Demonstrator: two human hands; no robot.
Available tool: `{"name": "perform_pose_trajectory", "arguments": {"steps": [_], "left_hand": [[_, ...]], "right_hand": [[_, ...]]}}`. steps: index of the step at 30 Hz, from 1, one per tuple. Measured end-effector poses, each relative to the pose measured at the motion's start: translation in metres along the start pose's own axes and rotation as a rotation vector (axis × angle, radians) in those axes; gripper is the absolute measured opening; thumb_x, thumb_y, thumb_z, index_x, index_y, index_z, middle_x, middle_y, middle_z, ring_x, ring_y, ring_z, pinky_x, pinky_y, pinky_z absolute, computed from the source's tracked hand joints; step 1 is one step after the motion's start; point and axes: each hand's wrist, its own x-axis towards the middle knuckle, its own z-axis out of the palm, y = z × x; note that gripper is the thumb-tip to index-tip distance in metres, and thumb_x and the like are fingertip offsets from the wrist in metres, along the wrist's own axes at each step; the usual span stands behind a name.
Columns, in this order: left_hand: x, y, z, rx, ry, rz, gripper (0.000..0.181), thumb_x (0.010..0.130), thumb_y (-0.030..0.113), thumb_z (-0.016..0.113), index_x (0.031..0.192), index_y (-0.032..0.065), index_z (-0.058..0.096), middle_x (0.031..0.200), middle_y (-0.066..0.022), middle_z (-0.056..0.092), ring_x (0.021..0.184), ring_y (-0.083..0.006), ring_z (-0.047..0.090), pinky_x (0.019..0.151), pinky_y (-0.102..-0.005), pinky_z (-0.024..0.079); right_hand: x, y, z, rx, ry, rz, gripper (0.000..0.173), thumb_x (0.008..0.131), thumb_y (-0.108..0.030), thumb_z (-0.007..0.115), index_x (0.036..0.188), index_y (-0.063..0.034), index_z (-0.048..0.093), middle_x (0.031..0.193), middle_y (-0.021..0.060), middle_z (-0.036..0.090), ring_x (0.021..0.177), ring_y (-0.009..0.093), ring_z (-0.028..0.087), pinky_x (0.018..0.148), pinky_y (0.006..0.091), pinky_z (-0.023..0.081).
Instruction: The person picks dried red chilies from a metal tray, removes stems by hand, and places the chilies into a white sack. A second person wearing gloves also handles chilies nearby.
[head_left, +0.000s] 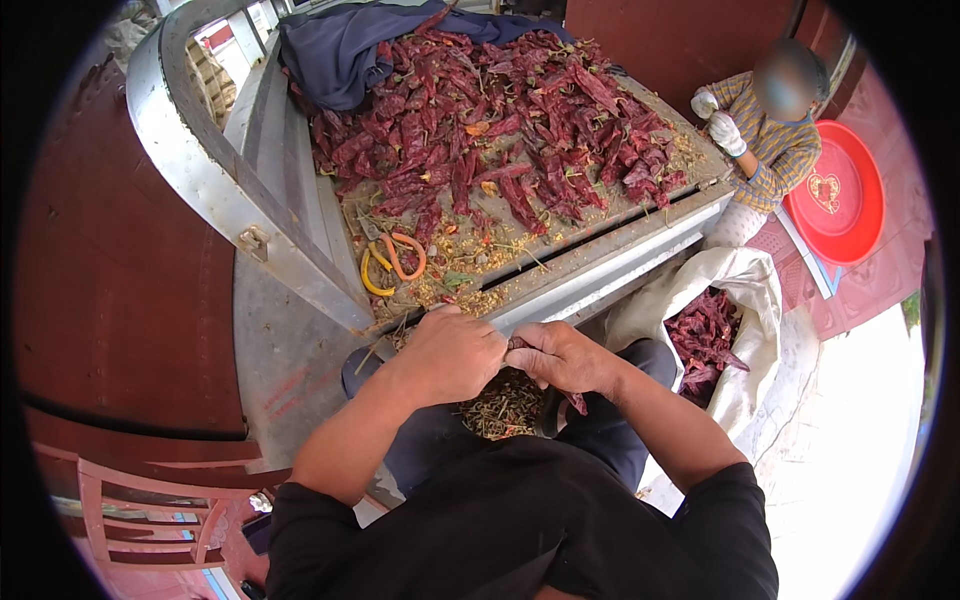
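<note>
My right hand (559, 356) grips a dried red chili pepper (576, 402), whose wrinkled tip hangs below the fingers. Curled against its other end is my left hand (454, 352), knuckles up, with the fingertips mostly hidden. Both hands meet over my lap, just before the edge of a metal-rimmed platform (600, 264). A large heap of dried red chilies (480, 127) covers much of that platform. Scissors with orange and yellow handles (405, 256) lie on its near left corner among loose seeds. Below my hands, cut stems and scraps (501, 409) fill a container whose rim is hidden.
A white woven sack (761, 300) of dried chilies stands open by my right knee. Beyond it sits a person (772, 150) in white gloves, beside a red plastic basin (862, 217). A curved metal rail (180, 165) bounds the platform's left; dark blue cloth (330, 56) lies at the back.
</note>
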Motion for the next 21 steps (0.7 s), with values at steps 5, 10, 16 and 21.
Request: {"name": "perform_pose_trajectory", "arguments": {"steps": [5, 10, 16, 21], "left_hand": [[0.016, 0.01, 0.028, 0.031, 0.281, -0.163, 0.021, 0.083, 0.023, 0.068, 0.071, 0.0087, 0.059, 0.068, -0.0083, 0.06, 0.066, -0.0301, 0.062, 0.065, -0.0431, 0.046], [0.036, 0.017, 0.023, 0.078, -0.454, -0.349, 0.028, 0.091, 0.036, 0.071, 0.091, 0.0081, 0.072, 0.079, -0.0094, 0.071, 0.082, -0.0302, 0.071, 0.07, -0.0401, 0.052], [0.123, -0.036, 0.026, 0.043, 0.055, -0.504, 0.02, 0.093, 0.029, 0.067, 0.101, 0.0112, 0.071, 0.1, -0.0101, 0.07, 0.087, -0.0335, 0.07, 0.072, -0.0452, 0.055], [0.134, -0.065, 0.044, 0.089, 0.108, -0.415, 0.015, 0.093, 0.016, 0.063, 0.105, 0.01, 0.071, 0.104, -0.0085, 0.07, 0.089, -0.0333, 0.069, 0.074, -0.0436, 0.056]], "right_hand": [[0.016, 0.027, 0.015, 0.759, 0.506, -0.054, 0.032, 0.105, -0.033, 0.057, 0.088, -0.0061, 0.056, 0.069, 0.0024, 0.053, 0.059, 0.013, 0.055, 0.055, 0.0273, 0.045], [0.005, 0.053, -0.026, 0.899, 0.664, -0.082, 0.021, 0.103, -0.024, 0.062, 0.093, -0.0066, 0.058, 0.073, 0.0022, 0.059, 0.059, 0.012, 0.057, 0.057, 0.0258, 0.047], [-0.004, 0.07, -0.044, 0.854, 0.621, 0.014, 0.025, 0.09, -0.013, 0.076, 0.106, -0.0012, 0.06, 0.072, -0.0001, 0.058, 0.058, 0.01, 0.056, 0.055, 0.0248, 0.045], [0.004, 0.064, -0.056, 0.688, 0.594, 0.004, 0.031, 0.088, -0.009, 0.076, 0.114, 0.0003, 0.062, 0.074, 0.0, 0.059, 0.059, 0.009, 0.056, 0.056, 0.0247, 0.046]]}}
